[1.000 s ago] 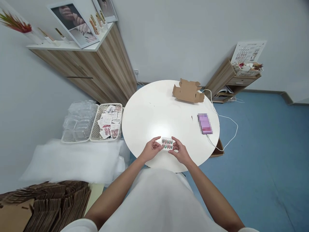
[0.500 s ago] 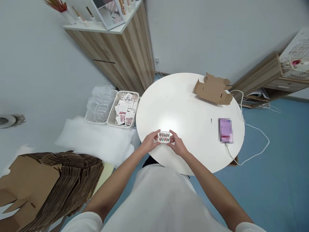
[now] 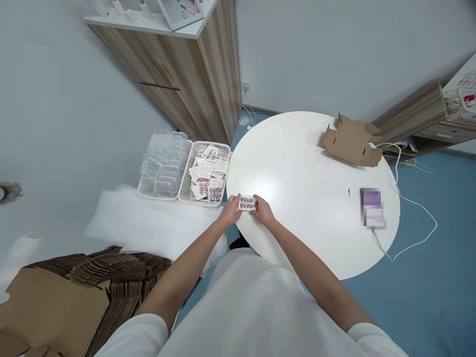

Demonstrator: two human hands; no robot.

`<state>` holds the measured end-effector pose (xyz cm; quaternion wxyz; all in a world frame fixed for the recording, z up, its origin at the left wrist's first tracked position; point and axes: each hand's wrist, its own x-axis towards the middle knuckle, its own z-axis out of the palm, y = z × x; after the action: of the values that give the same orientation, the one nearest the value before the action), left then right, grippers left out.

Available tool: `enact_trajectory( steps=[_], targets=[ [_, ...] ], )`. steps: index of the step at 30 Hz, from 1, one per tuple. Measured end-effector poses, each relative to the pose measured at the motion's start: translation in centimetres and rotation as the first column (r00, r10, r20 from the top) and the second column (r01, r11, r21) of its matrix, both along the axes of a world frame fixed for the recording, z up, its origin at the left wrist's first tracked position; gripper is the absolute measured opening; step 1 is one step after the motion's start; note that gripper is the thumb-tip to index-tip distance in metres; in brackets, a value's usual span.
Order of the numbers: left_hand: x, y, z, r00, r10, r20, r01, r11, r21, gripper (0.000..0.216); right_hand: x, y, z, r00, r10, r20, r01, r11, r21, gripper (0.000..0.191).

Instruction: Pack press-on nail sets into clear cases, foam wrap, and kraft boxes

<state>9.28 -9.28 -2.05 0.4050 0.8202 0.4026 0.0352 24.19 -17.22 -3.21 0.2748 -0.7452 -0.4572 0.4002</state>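
Observation:
Between my two hands is a small white card of press-on nails [image 3: 247, 203], with two rows of red and green nails facing up. My left hand [image 3: 230, 210] is closed on its left edge, and my right hand [image 3: 263, 210] pinches its right edge. The card is over the near left rim of the round white table [image 3: 297, 163]. Just left of the table, a white basket [image 3: 182, 191] holds a heap of similar nail cards [image 3: 204, 171].
Left of that basket, another holds clear plastic boxes [image 3: 163, 166]. White foam sheets [image 3: 148, 223] and stacked brown cardboard [image 3: 59, 307] lie nearer me. On the table are an unfolded cardboard box [image 3: 353, 141] and a blurred purple item [image 3: 372, 206] with a white cable [image 3: 424, 210].
My view has turned a little to the left, so the table sits farther right. Both hands still hold the nail card, now closer to the table's left rim and the basket.

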Motion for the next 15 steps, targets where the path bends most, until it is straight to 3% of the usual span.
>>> enact_trajectory(
  steps=[5, 15],
  targets=[
    [0.4, 1.2, -0.9, 0.996, -0.051, -0.074, 0.050, 0.999, -0.016, 0.065, -0.5, 1.2, -0.6, 0.996, -0.013, 0.087, 0.020, 0.997, -0.077, 0.065],
    [1.3, 1.0, -0.4, 0.978, -0.081, -0.194, 0.092, 0.995, 0.049, 0.063, -1.4, 1.9, -0.4, 0.974, 0.031, 0.224, 0.014, 0.980, -0.196, 0.069]
  ],
)
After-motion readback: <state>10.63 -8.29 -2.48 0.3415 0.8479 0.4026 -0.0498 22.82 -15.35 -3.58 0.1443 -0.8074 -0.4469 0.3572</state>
